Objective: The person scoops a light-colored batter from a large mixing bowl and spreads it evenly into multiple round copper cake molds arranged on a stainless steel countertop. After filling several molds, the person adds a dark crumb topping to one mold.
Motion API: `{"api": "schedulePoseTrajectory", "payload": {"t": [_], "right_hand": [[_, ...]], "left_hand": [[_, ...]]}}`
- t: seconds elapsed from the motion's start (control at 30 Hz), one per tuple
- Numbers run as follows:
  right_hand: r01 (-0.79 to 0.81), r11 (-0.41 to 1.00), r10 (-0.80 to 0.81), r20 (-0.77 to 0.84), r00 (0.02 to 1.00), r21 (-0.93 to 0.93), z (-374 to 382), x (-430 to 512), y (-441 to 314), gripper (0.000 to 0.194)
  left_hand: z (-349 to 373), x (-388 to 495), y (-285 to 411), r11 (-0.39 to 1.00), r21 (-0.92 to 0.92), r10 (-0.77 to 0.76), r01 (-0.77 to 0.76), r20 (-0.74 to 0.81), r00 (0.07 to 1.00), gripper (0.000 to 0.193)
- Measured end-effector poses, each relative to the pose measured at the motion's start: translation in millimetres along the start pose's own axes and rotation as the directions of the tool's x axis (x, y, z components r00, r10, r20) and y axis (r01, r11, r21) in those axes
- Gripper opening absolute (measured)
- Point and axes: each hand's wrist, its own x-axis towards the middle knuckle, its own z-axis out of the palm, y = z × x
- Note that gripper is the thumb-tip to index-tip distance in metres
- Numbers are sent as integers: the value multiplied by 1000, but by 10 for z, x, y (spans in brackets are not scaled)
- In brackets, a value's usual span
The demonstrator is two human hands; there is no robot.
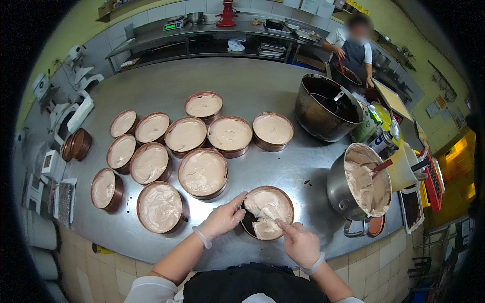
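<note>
In front of me stands a round copper-coloured cake tin [292, 212], partly covered inside with pale brown cream [267, 201]. A dark layer [249, 222] shows bare at its left side. My left hand [223, 216], in a clear glove, grips the tin's left rim with thumb and fingers. My right hand [301, 242], also gloved, holds a spreading tool [265, 216] whose end rests in the cream; its handle is mostly hidden by the fingers. Just beyond my left hand are more filled tins, the nearest a large cream-topped tin [203, 172] and another tin [160, 207].
A metal mixing bowl [337, 189] of cream with a red-handled utensil [382, 166] stands at right. Behind it are a large dark-smeared pot [318, 121], a carton [373, 115] and a yellowish pitcher [403, 166]. A co-worker [350, 49] stirs a pot at the far right.
</note>
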Motion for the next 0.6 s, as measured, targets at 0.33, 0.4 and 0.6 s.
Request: {"api": "schedulePoseTrajectory", "payload": {"t": [0.33,0.4,0.6], "right_hand": [[41,997,-42,-2,999,-63,34,68,70,34],[86,995,-85,24,996,-47,5,60,43,34],[-52,994,49,-38,998,-93,-74,75,135,25]], "left_hand": [[-75,42,77,997,-67,-31,36,71,997,58],[-101,162,54,994,-62,91,-93,-32,995,55],[-143,43,33,980,-159,-110,117,53,993,52]]}}
